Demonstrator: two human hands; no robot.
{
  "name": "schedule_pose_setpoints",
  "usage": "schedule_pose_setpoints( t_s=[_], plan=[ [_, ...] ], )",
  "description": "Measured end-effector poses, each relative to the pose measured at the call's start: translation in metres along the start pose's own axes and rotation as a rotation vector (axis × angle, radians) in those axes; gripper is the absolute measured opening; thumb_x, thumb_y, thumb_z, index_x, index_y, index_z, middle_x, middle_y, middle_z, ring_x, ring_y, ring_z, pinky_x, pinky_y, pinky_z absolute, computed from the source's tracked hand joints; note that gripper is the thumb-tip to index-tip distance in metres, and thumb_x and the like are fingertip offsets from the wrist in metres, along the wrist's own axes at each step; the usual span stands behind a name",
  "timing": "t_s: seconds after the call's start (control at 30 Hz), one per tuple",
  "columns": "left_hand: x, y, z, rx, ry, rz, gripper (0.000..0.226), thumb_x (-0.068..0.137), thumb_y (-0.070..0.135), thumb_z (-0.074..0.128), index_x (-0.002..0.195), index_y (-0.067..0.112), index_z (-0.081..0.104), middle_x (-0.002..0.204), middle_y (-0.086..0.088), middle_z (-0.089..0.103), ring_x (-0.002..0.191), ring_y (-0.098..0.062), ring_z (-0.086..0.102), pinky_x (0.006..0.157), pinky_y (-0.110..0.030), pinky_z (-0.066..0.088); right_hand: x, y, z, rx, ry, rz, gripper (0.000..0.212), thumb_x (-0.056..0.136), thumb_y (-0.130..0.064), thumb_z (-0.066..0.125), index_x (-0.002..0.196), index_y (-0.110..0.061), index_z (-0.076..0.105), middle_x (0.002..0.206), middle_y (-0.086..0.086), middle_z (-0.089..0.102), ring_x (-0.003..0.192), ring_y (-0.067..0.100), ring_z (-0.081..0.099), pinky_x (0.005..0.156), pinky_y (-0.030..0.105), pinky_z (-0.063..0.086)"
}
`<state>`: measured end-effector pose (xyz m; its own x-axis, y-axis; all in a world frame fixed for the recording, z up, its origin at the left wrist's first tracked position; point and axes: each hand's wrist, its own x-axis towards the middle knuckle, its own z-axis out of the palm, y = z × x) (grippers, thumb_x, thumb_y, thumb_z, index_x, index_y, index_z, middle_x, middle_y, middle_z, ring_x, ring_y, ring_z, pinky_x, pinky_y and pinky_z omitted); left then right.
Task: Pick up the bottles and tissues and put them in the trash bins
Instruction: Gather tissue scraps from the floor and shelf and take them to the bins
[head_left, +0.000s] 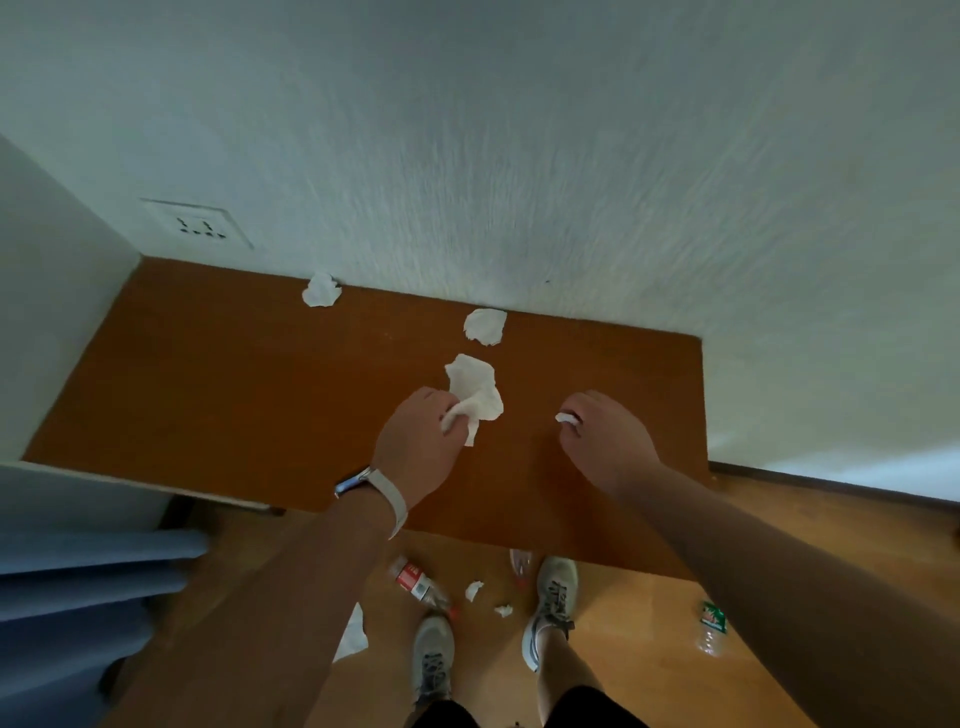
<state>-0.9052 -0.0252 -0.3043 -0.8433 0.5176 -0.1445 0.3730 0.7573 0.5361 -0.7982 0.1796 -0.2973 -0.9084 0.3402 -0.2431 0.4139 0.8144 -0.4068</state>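
Observation:
My left hand (421, 447) grips a crumpled white tissue (475, 389) above the orange-brown table (234, 374). My right hand (605, 441) is curled round a small white tissue scrap (566, 418) that shows at the fingertips. Two more crumpled tissues lie on the table, one (485, 326) against the wall and one (322, 290) further left. On the floor below lie a red-labelled bottle (418, 581), a green-labelled bottle (711, 626), a clear bottle (521, 564) partly under the table edge, and small tissue bits (474, 591), (503, 610).
A white wall runs behind the table, with a power socket (200, 226) at left. A grey-blue cushioned piece (78, 582) stands at lower left. A larger white tissue (353, 634) lies on the wooden floor beside my left arm. My shoes (553, 603) stand near the bottles.

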Motion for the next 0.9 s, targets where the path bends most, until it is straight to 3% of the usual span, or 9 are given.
schedule_pose_setpoints(
  t_s=[0.13,0.27,0.4,0.63,0.9],
  plan=[
    [-0.031,0.014,-0.032,-0.126,-0.034,0.024,0.017,0.100,0.031,0.051,0.098,0.020,0.063,0.087,0.001,0.062,0.077,-0.014,0.059,0.071,-0.037,0.057,-0.036,-0.028,-0.019,0.058,0.104,0.034,0.009,0.094,-0.022,0.055,0.098,-0.023,0.064,0.088,-0.009,0.056,0.077,0.005,0.053,0.070,0.022,0.049],
    [-0.058,0.015,-0.057,-0.225,-0.038,0.112,0.013,0.098,0.032,0.054,0.097,0.022,0.062,0.084,0.003,0.063,0.075,-0.012,0.060,0.068,-0.040,0.058,-0.072,-0.059,-0.030,0.127,0.215,0.105,0.006,0.093,-0.021,0.058,0.095,-0.026,0.062,0.085,-0.013,0.056,0.076,0.003,0.053,0.066,0.015,0.043],
    [-0.077,0.019,-0.079,-0.290,-0.068,0.188,0.009,0.098,0.030,0.055,0.098,0.022,0.061,0.084,0.004,0.063,0.073,-0.012,0.060,0.061,-0.033,0.057,-0.103,-0.085,-0.033,0.154,0.282,0.148,0.007,0.093,-0.022,0.059,0.091,-0.028,0.060,0.082,-0.015,0.055,0.073,0.003,0.054,0.064,0.014,0.043],
    [-0.097,0.046,-0.095,-0.329,-0.158,0.290,0.010,0.097,0.029,0.055,0.096,0.022,0.063,0.080,0.008,0.062,0.072,-0.011,0.060,0.053,-0.014,0.041,-0.158,-0.101,-0.040,0.215,0.409,0.274,0.009,0.093,-0.024,0.061,0.087,-0.030,0.056,0.079,-0.015,0.054,0.071,0.003,0.055,0.061,0.012,0.039],
    [-0.129,0.108,-0.088,-0.370,-0.279,0.451,0.010,0.096,0.033,0.058,0.097,0.025,0.065,0.083,0.009,0.065,0.076,-0.010,0.064,0.056,-0.013,0.047,-0.221,-0.073,-0.054,0.295,0.551,0.374,0.005,0.093,-0.022,0.058,0.089,-0.024,0.062,0.080,-0.012,0.059,0.071,0.008,0.057,0.064,0.022,0.052]
  ],
)
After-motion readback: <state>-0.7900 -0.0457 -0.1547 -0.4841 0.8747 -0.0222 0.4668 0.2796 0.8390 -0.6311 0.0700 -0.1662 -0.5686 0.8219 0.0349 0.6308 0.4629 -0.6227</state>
